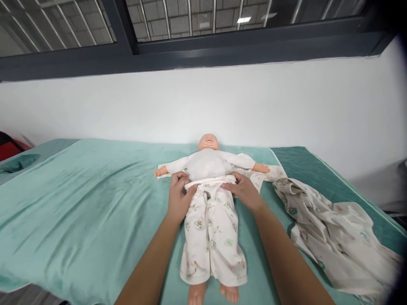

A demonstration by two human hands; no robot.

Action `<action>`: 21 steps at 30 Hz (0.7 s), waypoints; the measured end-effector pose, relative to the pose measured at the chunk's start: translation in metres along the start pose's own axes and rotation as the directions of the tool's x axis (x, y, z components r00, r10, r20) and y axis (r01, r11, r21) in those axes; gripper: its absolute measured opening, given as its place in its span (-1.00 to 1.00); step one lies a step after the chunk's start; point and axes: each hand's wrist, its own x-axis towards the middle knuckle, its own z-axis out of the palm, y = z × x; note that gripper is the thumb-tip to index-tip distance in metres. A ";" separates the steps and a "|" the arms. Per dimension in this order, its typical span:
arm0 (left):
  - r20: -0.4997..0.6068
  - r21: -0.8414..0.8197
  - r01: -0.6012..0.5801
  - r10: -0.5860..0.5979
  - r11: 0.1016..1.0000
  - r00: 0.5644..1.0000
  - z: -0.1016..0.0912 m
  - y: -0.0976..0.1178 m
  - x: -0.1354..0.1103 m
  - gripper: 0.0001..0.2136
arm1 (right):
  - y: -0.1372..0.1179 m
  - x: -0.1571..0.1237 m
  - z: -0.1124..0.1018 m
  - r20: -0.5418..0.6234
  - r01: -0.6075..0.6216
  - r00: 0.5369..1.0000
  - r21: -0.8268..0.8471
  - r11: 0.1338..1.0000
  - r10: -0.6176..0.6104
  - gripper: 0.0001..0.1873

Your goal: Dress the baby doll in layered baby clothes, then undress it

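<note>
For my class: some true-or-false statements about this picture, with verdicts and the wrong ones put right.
1. The left hand and the right hand both hold the waistband of the trousers. True.
2. The doll lies face down. False: the doll lies face up.
3. A crumpled patterned cloth lies on the person's right. True.
4. The trousers cover the doll's feet completely. False: both feet stick out below.
5. The doll's arms are spread out sideways. True.
</note>
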 end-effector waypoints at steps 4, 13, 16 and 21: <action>0.015 0.040 0.088 -0.088 0.995 0.996 -0.006 0.006 -0.024 -0.85 | -0.003 0.000 0.004 -0.068 -0.005 0.998 0.064 0.998 0.010 -0.59; 0.016 -0.022 0.243 -0.242 0.970 0.970 0.012 0.006 -0.004 -0.83 | -0.008 0.003 0.013 -0.159 0.026 0.987 0.129 0.991 -0.005 -0.62; -0.004 -0.012 0.182 -0.182 0.983 0.983 0.021 0.005 0.009 -0.84 | -0.005 0.008 0.012 -0.229 0.000 0.973 0.121 0.993 0.028 -0.60; -0.019 -0.006 0.120 -0.120 0.993 0.993 0.035 -0.002 0.026 -0.85 | -0.001 0.017 0.013 -0.360 -0.004 0.932 0.082 0.997 0.034 -0.58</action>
